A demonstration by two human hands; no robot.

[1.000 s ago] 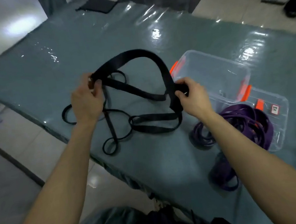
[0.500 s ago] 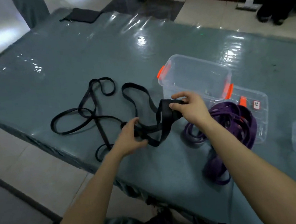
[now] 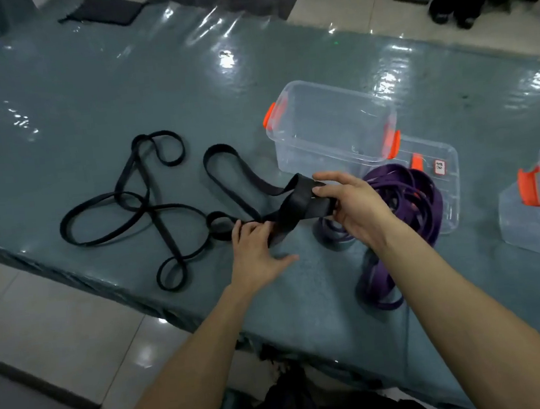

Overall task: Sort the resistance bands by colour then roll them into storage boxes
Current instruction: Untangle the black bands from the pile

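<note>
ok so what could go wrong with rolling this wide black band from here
The wide black band is only loosely folded in the right hand, so the roll may spring open. Its tail runs under the left hand close to the thin black bands and could drag them along. The purple bands lie right beside the grip and might get caught.

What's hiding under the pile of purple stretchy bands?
A flat clear plastic lid with a small label pokes out beneath the purple resistance bands. The part they cover cannot be seen.
</note>
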